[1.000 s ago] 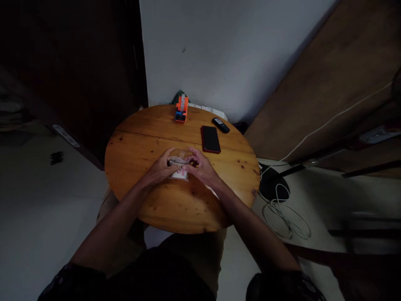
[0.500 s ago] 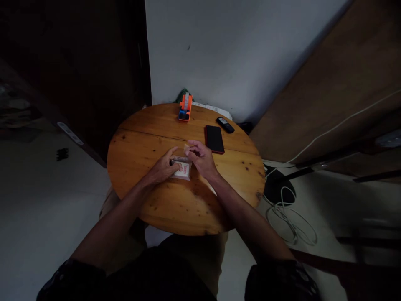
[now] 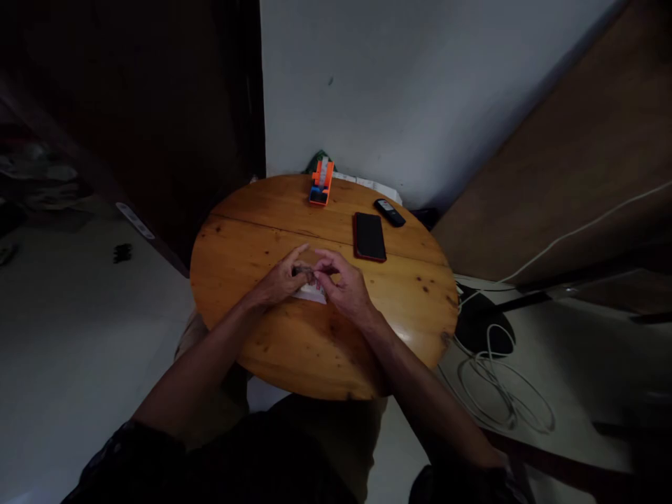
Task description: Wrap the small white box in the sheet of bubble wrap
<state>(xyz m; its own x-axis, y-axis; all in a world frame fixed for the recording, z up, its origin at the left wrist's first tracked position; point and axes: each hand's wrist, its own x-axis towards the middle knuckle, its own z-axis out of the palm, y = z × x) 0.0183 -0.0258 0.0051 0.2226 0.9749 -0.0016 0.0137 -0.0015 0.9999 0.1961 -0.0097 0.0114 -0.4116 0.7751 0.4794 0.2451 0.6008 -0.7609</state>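
White packet (image 3: 313, 295) has the left hand (image 3: 283, 282) closed on it, the right hand (image 3: 347, 285) pinching (its catch unclear).

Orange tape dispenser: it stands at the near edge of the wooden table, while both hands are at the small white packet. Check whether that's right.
Not quite: the head view shows the orange tape dispenser at the far edge of the wooden table, while both hands, left and right, are at the small white packet.
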